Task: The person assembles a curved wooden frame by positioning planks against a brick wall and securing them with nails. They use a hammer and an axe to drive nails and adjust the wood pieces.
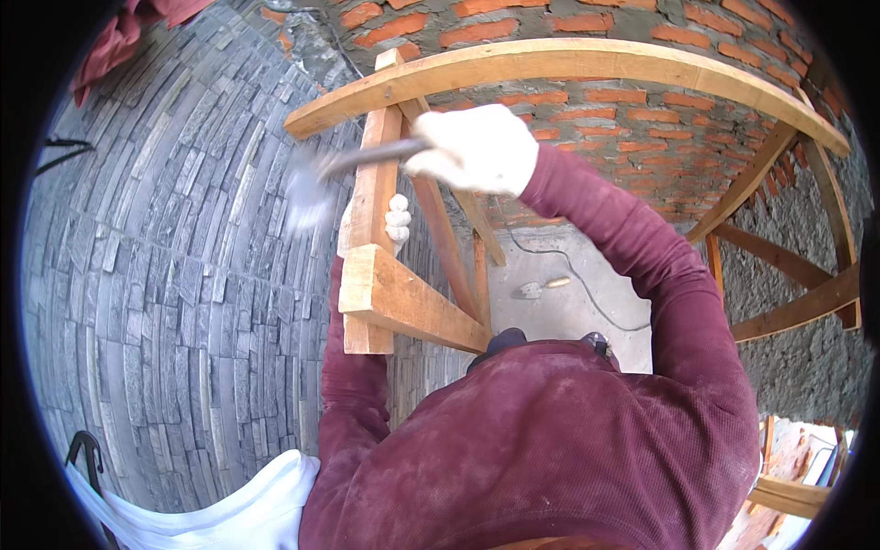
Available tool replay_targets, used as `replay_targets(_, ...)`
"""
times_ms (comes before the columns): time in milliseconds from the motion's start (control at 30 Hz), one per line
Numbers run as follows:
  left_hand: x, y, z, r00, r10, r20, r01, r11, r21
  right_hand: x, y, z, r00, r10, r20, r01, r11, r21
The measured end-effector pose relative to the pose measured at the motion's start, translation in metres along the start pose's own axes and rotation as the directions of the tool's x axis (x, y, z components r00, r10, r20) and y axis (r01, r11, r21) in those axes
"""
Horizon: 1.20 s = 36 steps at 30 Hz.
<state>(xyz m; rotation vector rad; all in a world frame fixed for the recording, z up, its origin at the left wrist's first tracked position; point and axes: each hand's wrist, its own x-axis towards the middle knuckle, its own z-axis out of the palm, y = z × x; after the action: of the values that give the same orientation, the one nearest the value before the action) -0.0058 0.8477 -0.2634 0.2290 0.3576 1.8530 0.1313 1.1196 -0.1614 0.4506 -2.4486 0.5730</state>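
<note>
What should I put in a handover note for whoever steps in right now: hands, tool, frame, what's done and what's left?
Right hand: gloved, raised, shut on a hammer with a dark handle; its head is blurred by motion near the stone-clad wall.
Left hand: gloved, fingers wrapped around the upright wooden post of the wooden frame, steadying it.
Frame: stands between the stone-clad wall and the brick wall; top rail and cross braces are in place.
Floor below: a trowel and a dark cable.
Done: frame assembled as seen. Left: cannot tell from here what the hammer strikes, or how much hammering remains.
</note>
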Motion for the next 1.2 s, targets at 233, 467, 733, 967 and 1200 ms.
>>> replay_targets(233,0.006,0.014,-0.016,0.984,-0.098,0.148,0.111,0.99,-0.082,0.002,0.024,-0.015,0.887,0.45,0.106,-0.442,0.893,-0.089)
replay_targets(467,0.012,-0.001,0.007,0.979,-0.102,0.178,0.107,0.994,-0.019,-0.014,0.065,0.03,1.0,0.02,-0.003,-0.02,0.991,-0.134)
replay_targets(733,0.013,-0.004,0.022,1.0,0.008,-0.019,-0.007,1.0,0.028,0.005,0.009,0.026,0.984,-0.109,-0.139,0.1,0.992,-0.076)
replay_targets(967,0.007,-0.005,0.018,0.991,0.09,-0.096,-0.087,0.995,0.041,-0.001,0.018,0.005,0.989,0.008,0.15,-0.01,1.0,0.01)
replay_targets(1200,0.014,-0.001,0.012,1.0,0.015,-0.008,-0.015,0.999,-0.047,-0.03,0.073,0.041,0.999,0.035,-0.042,-0.04,0.991,-0.127)
